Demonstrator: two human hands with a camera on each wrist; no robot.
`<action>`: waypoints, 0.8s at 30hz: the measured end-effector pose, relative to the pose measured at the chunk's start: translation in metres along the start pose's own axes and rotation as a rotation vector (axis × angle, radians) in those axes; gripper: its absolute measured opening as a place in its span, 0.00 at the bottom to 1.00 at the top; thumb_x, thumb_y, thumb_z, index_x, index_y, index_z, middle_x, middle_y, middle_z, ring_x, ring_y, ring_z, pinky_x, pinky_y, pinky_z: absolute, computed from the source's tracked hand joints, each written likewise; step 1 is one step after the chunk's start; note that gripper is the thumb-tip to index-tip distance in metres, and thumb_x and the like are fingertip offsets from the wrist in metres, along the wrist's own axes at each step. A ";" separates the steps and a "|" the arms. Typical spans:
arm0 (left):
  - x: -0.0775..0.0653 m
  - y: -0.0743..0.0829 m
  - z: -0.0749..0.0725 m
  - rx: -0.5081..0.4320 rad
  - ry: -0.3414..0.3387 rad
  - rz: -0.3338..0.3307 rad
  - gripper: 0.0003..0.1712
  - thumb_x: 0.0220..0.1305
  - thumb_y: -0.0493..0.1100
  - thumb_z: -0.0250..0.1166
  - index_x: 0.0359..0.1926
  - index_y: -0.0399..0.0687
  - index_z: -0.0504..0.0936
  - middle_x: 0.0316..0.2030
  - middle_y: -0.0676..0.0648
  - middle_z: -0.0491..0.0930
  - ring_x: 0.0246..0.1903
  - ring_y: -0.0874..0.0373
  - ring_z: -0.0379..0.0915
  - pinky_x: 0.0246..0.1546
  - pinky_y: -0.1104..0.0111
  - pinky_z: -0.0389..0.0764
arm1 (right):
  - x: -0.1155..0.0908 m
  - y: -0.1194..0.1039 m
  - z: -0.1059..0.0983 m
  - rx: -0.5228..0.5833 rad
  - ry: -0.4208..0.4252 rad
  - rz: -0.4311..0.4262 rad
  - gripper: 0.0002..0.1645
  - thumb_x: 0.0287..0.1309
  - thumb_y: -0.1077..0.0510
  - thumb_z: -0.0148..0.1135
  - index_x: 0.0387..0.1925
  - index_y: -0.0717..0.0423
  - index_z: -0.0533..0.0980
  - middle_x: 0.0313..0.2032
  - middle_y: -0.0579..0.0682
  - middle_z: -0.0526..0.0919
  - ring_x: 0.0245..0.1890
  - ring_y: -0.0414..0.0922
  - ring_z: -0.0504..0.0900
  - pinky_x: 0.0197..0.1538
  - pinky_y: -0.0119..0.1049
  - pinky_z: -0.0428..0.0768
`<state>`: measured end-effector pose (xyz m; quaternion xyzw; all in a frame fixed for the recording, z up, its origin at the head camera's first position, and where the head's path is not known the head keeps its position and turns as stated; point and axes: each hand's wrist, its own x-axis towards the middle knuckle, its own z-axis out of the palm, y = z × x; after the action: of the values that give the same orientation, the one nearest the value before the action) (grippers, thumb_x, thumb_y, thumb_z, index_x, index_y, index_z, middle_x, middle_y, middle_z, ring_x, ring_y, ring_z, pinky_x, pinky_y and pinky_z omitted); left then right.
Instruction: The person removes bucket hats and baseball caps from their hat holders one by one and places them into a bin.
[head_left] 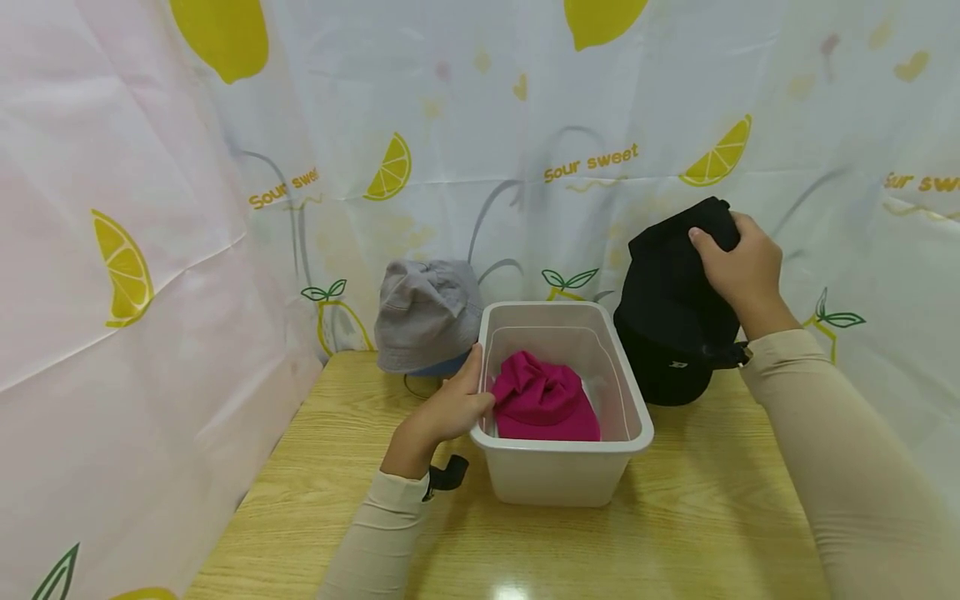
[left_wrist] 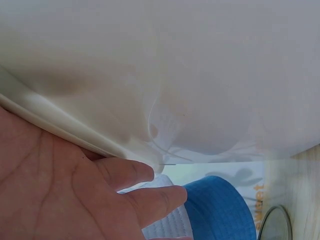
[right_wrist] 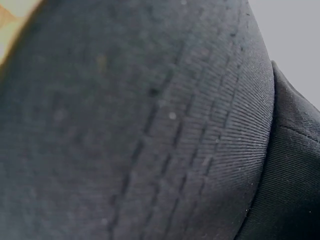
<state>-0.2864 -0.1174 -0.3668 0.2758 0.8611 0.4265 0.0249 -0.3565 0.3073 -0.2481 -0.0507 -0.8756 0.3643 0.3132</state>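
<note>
A translucent white plastic bin (head_left: 630,417) stands on the wooden table and holds a magenta hat (head_left: 543,400). My left hand (head_left: 457,404) rests against the bin's left wall (left_wrist: 150,75), palm on the plastic with the thumb at the rim. My right hand (head_left: 738,267) grips the top of a black hat (head_left: 671,317) and holds it lifted just right of the bin; the right wrist view is filled by its black stitched fabric (right_wrist: 150,130). A grey bucket hat (head_left: 427,312) with blue lining (left_wrist: 217,205) sits behind the left hand.
A lemon-print curtain (head_left: 525,125) closes in the back and both sides of the table (head_left: 675,533). A thin dark ring (left_wrist: 275,225) lies on the wood by the grey hat. Bare tabletop lies in front of the bin.
</note>
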 end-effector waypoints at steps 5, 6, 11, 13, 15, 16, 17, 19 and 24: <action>-0.001 0.000 -0.001 0.012 0.003 -0.018 0.57 0.58 0.40 0.52 0.83 0.46 0.31 0.84 0.47 0.36 0.82 0.51 0.32 0.72 0.29 0.29 | 0.001 -0.009 -0.003 0.021 -0.005 0.009 0.48 0.68 0.30 0.50 0.79 0.53 0.62 0.74 0.62 0.68 0.69 0.67 0.69 0.69 0.66 0.66; -0.001 0.000 -0.001 0.010 0.004 -0.014 0.57 0.59 0.40 0.52 0.84 0.46 0.31 0.84 0.47 0.37 0.82 0.51 0.32 0.72 0.29 0.29 | 0.001 -0.011 -0.004 0.026 -0.004 0.009 0.48 0.68 0.31 0.50 0.79 0.53 0.62 0.74 0.62 0.68 0.70 0.67 0.69 0.69 0.66 0.66; -0.001 -0.003 0.000 0.008 0.001 -0.004 0.57 0.59 0.40 0.52 0.84 0.48 0.31 0.83 0.48 0.37 0.82 0.51 0.32 0.72 0.29 0.28 | -0.001 -0.019 -0.003 0.057 0.012 -0.004 0.47 0.67 0.31 0.52 0.77 0.52 0.65 0.73 0.61 0.70 0.69 0.65 0.70 0.69 0.64 0.67; -0.001 -0.003 0.001 0.009 -0.002 -0.002 0.57 0.59 0.40 0.52 0.84 0.49 0.31 0.83 0.48 0.37 0.82 0.51 0.32 0.72 0.29 0.28 | -0.002 -0.022 -0.002 0.070 0.016 -0.011 0.46 0.66 0.31 0.53 0.76 0.52 0.66 0.72 0.61 0.72 0.68 0.65 0.71 0.69 0.64 0.68; -0.001 -0.003 0.001 0.010 0.002 0.002 0.57 0.59 0.40 0.52 0.84 0.50 0.31 0.83 0.48 0.38 0.82 0.51 0.32 0.71 0.28 0.28 | -0.003 -0.026 -0.001 0.079 0.020 -0.018 0.46 0.66 0.30 0.54 0.76 0.52 0.67 0.71 0.60 0.73 0.68 0.64 0.72 0.68 0.63 0.69; -0.001 -0.003 0.000 0.011 0.003 0.002 0.57 0.59 0.40 0.52 0.84 0.49 0.31 0.83 0.48 0.37 0.82 0.51 0.32 0.71 0.28 0.29 | -0.004 -0.027 0.000 0.085 0.020 -0.022 0.46 0.65 0.30 0.54 0.75 0.52 0.67 0.71 0.60 0.73 0.67 0.64 0.72 0.68 0.63 0.69; 0.000 -0.003 0.000 0.012 0.004 0.006 0.57 0.59 0.39 0.52 0.84 0.48 0.32 0.83 0.48 0.38 0.82 0.50 0.33 0.72 0.29 0.29 | -0.004 -0.029 0.001 0.091 0.022 -0.027 0.46 0.65 0.30 0.55 0.75 0.51 0.68 0.71 0.60 0.73 0.67 0.63 0.73 0.68 0.63 0.69; 0.000 -0.002 0.000 0.004 0.001 0.007 0.58 0.58 0.39 0.52 0.84 0.47 0.31 0.83 0.48 0.37 0.81 0.50 0.35 0.75 0.34 0.34 | -0.005 -0.032 0.002 0.103 0.024 -0.037 0.46 0.64 0.30 0.56 0.75 0.51 0.69 0.70 0.59 0.74 0.67 0.63 0.73 0.68 0.62 0.69; 0.000 -0.001 0.000 -0.007 -0.006 0.005 0.58 0.57 0.38 0.52 0.83 0.43 0.30 0.84 0.46 0.34 0.81 0.50 0.37 0.79 0.45 0.44 | -0.011 -0.044 0.007 0.123 0.026 -0.070 0.44 0.64 0.31 0.57 0.73 0.51 0.71 0.68 0.60 0.76 0.64 0.63 0.75 0.65 0.62 0.70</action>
<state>-0.2870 -0.1180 -0.3677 0.2792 0.8589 0.4285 0.0273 -0.3462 0.2676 -0.2281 -0.0053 -0.8485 0.4057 0.3397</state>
